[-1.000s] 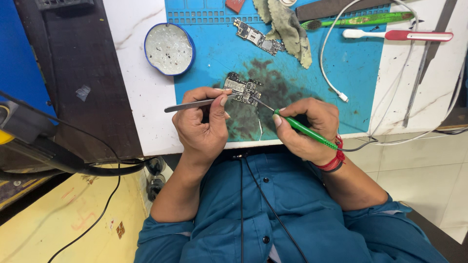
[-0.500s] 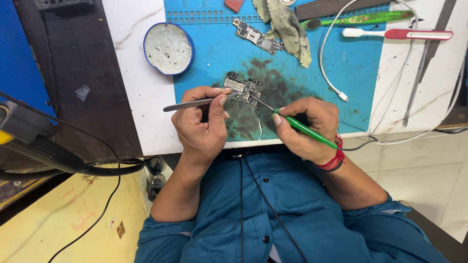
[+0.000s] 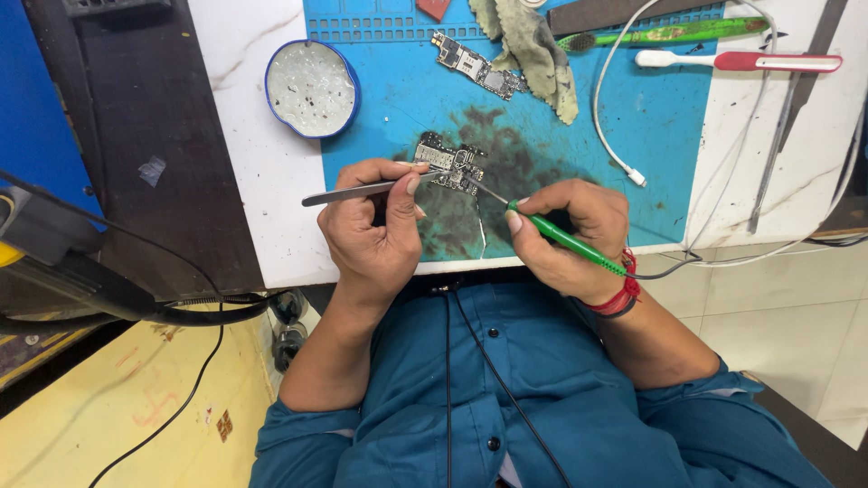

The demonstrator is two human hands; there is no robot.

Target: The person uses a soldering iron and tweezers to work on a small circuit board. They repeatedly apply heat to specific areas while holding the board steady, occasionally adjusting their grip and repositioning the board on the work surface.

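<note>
White marble-patterned worktop (image 3: 244,181) ran across the far side of the bench, with a blue work mat (image 3: 651,136) laid over most of it, its middle smeared with dark stains. On that stained patch lay a small circuit board (image 3: 449,163), and both of the person's hands met over it. The left hand (image 3: 375,230) was closed around a pair of metal tweezers (image 3: 357,191), thumb and fingers pinching the shaft, the tips reaching onto the board's near edge. The right hand (image 3: 570,235) gripped a green-handled soldering iron (image 3: 565,239) like a pen, its thin metal tip angled up and left to touch the board; a dark cord ran off from the handle's back end past a red wristband (image 3: 619,294).

Farther back on the mat sat a second circuit board (image 3: 477,68), just beside a crumpled grey-green cloth (image 3: 533,45). A round blue-rimmed tin (image 3: 312,88) stood on the mat's left edge. A white cable (image 3: 610,108) curled down across the mat, its plug lying free. Two brushes lay at the back right, a green toothbrush (image 3: 669,34) and a red-and-white toothbrush (image 3: 741,61).
</note>
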